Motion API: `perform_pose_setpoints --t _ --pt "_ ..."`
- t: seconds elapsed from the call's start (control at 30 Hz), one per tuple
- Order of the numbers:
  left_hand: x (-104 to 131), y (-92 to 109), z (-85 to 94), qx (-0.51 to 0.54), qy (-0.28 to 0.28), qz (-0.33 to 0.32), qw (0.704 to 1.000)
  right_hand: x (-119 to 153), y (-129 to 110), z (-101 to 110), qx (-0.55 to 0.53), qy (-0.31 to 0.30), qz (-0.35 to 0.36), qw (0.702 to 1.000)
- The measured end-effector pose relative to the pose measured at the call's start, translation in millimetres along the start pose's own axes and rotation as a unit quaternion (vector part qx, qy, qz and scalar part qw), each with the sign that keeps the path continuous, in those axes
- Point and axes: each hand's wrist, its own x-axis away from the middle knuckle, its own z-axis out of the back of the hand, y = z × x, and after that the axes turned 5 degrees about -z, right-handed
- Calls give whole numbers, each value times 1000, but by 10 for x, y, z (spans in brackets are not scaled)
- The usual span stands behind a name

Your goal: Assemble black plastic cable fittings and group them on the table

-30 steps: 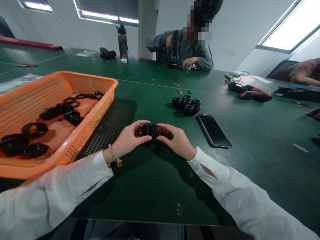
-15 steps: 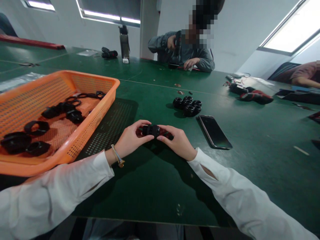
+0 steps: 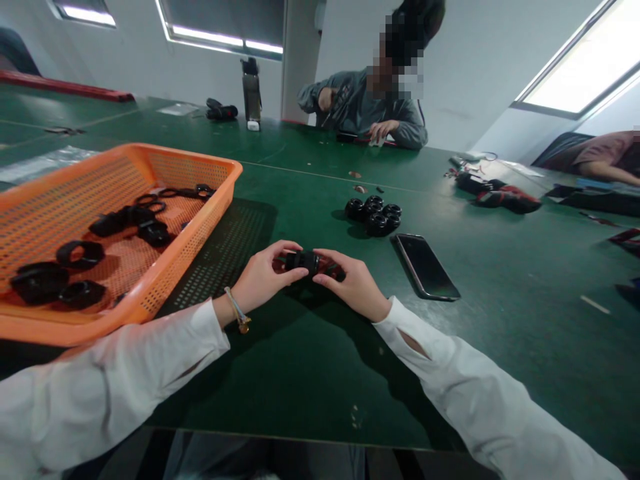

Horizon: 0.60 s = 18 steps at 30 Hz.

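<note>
Between my two hands, just above the green table (image 3: 300, 373), is a black ribbed cylindrical fitting (image 3: 303, 261). My left hand (image 3: 267, 272) grips its left end between thumb and fingers. On the other side, my right hand (image 3: 354, 280) closes thumb and fingers on its right end. Part of the fitting is hidden behind the fingertips. Beyond my right hand stands a cluster of several similar black round fittings (image 3: 376, 215). To the left, an orange perforated basket (image 3: 193, 243) holds loose black rings and fittings (image 3: 83, 293).
A smartphone (image 3: 426, 267) lies right of my right hand. Across the table a person (image 3: 360, 107) handles a dark tool, near a dark bottle (image 3: 251, 97). Red-and-black items (image 3: 505, 197) lie at the far right, and another person's arm (image 3: 607, 163) rests beyond.
My hands keep nearly the same grip on the fitting. Across the table, the person's dark tool has tilted and moved left. The view has shifted slightly.
</note>
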Motion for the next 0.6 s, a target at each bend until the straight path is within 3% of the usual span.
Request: perform_pose_setpoints --t 0.17,0.4,0.6 --pt "3 -8 -5 6 -3 4 1000 16 4 -1 -1 9 9 1000" --pt "-2 6 -29 11 4 5 1000 46 -8 10 3 85 54 995" --pt "6 17 -20 -6 4 3 1000 55 -43 -6 37 57 72 995"
